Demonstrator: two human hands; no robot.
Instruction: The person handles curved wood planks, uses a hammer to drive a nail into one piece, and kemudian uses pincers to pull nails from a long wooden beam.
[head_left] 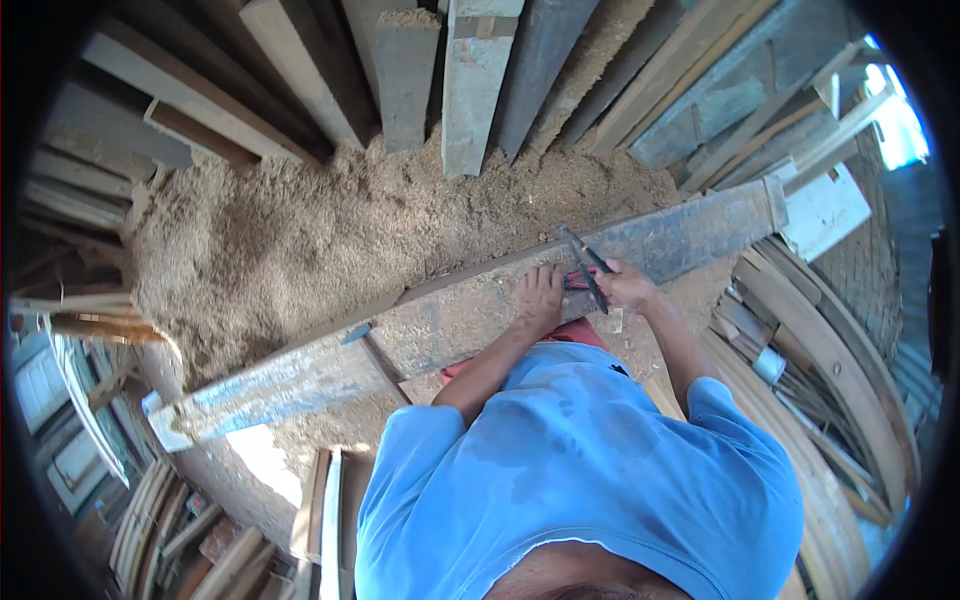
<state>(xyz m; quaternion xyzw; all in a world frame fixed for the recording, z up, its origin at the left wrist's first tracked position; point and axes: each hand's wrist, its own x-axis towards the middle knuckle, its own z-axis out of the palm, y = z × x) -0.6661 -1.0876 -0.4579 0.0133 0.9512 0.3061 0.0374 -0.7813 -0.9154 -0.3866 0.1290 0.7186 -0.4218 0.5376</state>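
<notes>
A long, worn wooden plank runs across in front of me, dusted with sawdust. My left hand rests on it, fingers laid forward over the wood. Against the thumb side of that hand is a small red piece, partly hidden; its kind cannot be made out. Closed around a dark, narrow metal tool with a black grip is my right hand, just above the plank beside the red piece. The tool's exact kind is unclear. A hammer lies farther left, its head on the plank.
Beyond the plank spreads a heap of sawdust. Upright boards lean along the far side. Curved wooden pieces and a small can are at the right. More timber lies at the lower left.
</notes>
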